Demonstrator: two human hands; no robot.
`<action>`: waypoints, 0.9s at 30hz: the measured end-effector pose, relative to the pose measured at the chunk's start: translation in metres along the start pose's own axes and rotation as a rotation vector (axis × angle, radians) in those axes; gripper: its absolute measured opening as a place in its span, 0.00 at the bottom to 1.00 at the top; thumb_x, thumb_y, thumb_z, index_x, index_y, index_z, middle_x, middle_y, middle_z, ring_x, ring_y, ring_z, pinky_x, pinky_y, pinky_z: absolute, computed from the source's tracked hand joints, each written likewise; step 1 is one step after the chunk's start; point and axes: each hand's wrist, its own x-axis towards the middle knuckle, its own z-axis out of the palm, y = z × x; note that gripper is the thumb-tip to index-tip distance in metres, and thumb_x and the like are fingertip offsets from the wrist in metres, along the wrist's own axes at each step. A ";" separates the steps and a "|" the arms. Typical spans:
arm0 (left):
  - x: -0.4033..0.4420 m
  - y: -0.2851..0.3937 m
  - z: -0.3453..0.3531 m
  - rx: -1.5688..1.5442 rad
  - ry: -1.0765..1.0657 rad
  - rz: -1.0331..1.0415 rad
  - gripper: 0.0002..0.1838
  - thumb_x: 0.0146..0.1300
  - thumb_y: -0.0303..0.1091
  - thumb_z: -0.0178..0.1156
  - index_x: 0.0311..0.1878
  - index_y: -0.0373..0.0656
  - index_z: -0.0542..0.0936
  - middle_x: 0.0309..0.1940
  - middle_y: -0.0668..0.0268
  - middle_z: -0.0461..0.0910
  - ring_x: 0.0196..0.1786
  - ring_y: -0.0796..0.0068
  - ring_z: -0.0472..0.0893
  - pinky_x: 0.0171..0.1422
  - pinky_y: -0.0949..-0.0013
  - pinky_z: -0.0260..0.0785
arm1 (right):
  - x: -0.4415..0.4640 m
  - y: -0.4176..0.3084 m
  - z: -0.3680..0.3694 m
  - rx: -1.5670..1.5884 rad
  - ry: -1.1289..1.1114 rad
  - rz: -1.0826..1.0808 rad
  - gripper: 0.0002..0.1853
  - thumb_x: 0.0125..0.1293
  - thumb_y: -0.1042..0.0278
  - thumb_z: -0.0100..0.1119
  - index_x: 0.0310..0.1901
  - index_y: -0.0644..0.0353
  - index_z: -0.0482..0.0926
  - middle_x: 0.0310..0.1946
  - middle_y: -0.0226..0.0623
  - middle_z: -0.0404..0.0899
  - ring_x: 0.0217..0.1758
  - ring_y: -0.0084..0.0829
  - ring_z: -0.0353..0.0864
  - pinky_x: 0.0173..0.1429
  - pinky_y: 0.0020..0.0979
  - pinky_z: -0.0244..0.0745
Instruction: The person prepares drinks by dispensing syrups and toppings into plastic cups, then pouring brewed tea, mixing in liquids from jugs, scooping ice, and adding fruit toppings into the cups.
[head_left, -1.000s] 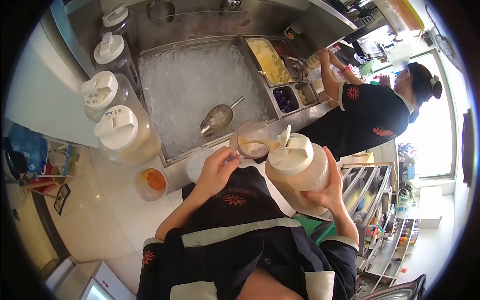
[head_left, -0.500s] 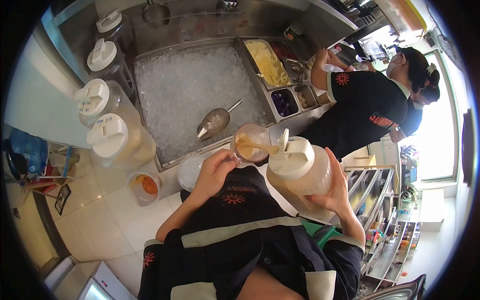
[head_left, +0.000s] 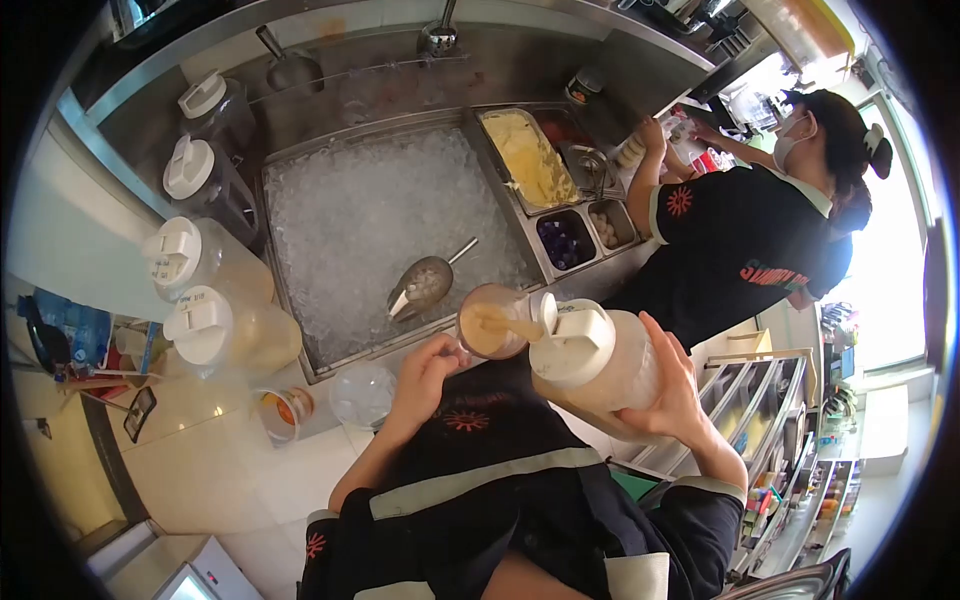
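My right hand (head_left: pixel 668 390) is wrapped round a ribbed plastic pitcher (head_left: pixel 625 370) with a white lid, tilted to the left. Tan liquid streams from its spout into a clear measuring cup (head_left: pixel 488 325). The cup's handle is pinched in my left hand (head_left: pixel 428 380), and tan liquid covers the inside. Just behind the cup, a metal scoop (head_left: pixel 420 287) holding ice rests on the ice bin (head_left: pixel 380 220). Left of my left hand stand a clear cup of ice (head_left: pixel 363 395) and a cup with something orange (head_left: pixel 283 412).
Four white-lidded pitchers (head_left: pixel 205 330) line the left side of the bin. Metal trays with a yellow food (head_left: pixel 525 160) and dark cubes (head_left: pixel 566 243) sit at its right. A masked co-worker (head_left: pixel 740 230) stands at the right, with another person partly hidden behind.
The liquid in the measuring cup has risen, and the pitcher is tipped further. The view has shifted, so the bin appears lower. The co-worker's arms have moved.
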 end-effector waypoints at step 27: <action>0.014 -0.022 0.026 0.021 0.044 0.017 0.06 0.49 0.26 0.45 0.28 0.34 0.70 0.26 0.65 0.71 0.33 0.75 0.71 0.42 0.74 0.62 | 0.006 0.030 -0.020 -0.016 -0.057 -0.032 0.52 0.22 0.64 0.63 0.59 0.64 0.57 0.40 0.46 0.69 0.44 0.43 0.71 0.50 0.36 0.65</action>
